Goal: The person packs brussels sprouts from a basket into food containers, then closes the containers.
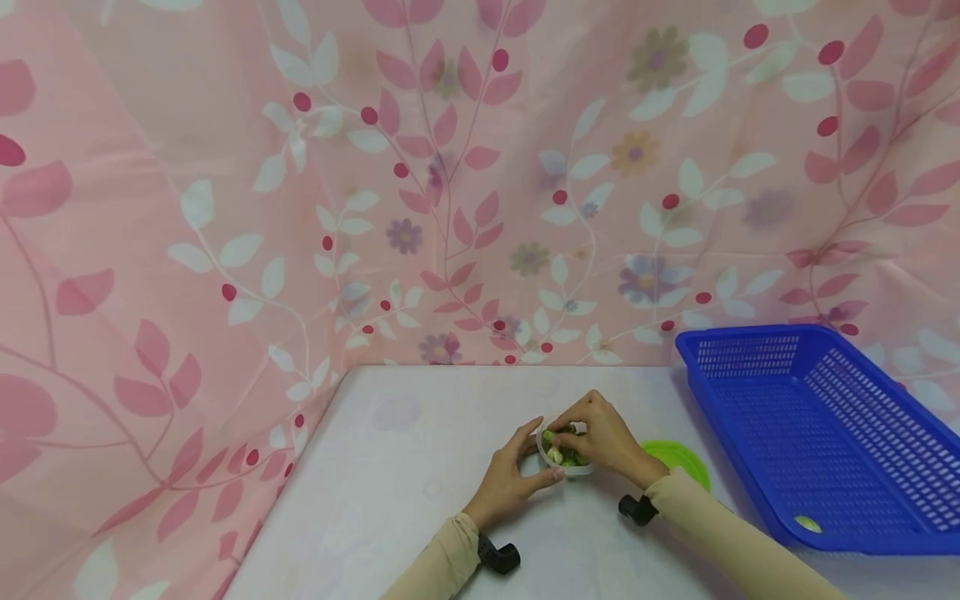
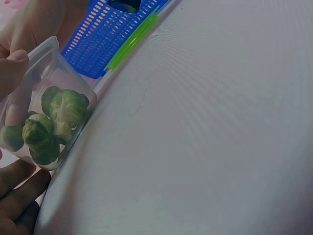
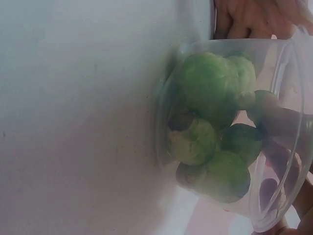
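Observation:
A clear plastic container [image 1: 577,472] holding several Brussels sprouts [image 2: 68,107] stands on the white table. My left hand [image 1: 504,485] holds the container from its left, fingers on the far side and thumb on the near side. From above right, my right hand [image 1: 609,437] reaches into the container, its thumb and fingers pinching a Brussels sprout [image 1: 548,436] near the rim. Through the cloudy wall in the right wrist view, more sprouts [image 3: 210,83] show, with fingertips among the upper ones. The pinched sprout is partly hidden by the fingers.
A bright green lid [image 1: 681,457] lies just right of the container, partly behind the right wrist. Farther right stands a large blue plastic basket [image 1: 731,450] with one small pale green piece [image 1: 808,523] in its near corner. A pink floral curtain [image 1: 465,208] hangs behind the table.

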The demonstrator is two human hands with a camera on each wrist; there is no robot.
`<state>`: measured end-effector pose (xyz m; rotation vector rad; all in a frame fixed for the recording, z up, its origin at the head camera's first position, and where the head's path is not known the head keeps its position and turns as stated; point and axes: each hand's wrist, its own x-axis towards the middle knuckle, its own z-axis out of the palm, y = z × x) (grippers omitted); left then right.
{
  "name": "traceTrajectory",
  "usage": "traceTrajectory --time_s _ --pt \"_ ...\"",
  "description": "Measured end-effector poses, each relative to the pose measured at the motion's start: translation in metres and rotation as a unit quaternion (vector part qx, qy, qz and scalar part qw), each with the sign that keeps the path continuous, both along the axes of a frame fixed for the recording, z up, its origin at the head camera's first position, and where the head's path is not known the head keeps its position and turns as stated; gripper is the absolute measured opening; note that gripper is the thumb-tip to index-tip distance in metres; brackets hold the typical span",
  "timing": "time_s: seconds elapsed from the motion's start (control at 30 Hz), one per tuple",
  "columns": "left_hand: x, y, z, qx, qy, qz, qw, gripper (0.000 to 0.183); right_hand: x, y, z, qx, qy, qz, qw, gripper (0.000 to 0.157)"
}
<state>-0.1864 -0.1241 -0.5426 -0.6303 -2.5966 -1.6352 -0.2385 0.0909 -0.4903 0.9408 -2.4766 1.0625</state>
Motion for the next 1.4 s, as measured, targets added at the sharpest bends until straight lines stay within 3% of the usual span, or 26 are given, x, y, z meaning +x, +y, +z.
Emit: traceTrajectory --time_s 0.13,0.43,0.67,0.8,1.2,1.4 --pt "-0.001 0.000 0.001 -0.002 0.001 0.004 1.0000 0.089 -0.002 0.001 0.003 0.013 0.005 0.009 1.000 0.016" --pt "0.001 0.001 -0.001 -0.004 -0.004 0.009 0.9999 0.088 -0.003 0.020 0.021 0.057 -0.073 0.044 0.995 0.022" --pt "-0.002 0.002 -0.007 0.000 0.001 0.005 1.0000 0.089 -0.005 0.058 0.050 0.064 -0.090 0.032 0.993 0.023" --pt "-0.003 0.001 -0.009 -0.005 0.003 0.009 0.9999 0.089 -0.003 0.081 0.065 0.055 -0.125 0.032 0.990 0.025" --pt "-0.002 0.001 -0.010 0.001 0.003 0.005 1.0000 0.090 0.010 0.153 0.079 0.002 -0.267 0.009 0.964 0.034" --pt "-0.001 0.000 -0.009 0.013 -0.004 0.003 0.9999 0.091 0.018 0.182 0.088 0.004 -0.275 -0.020 0.961 0.034"
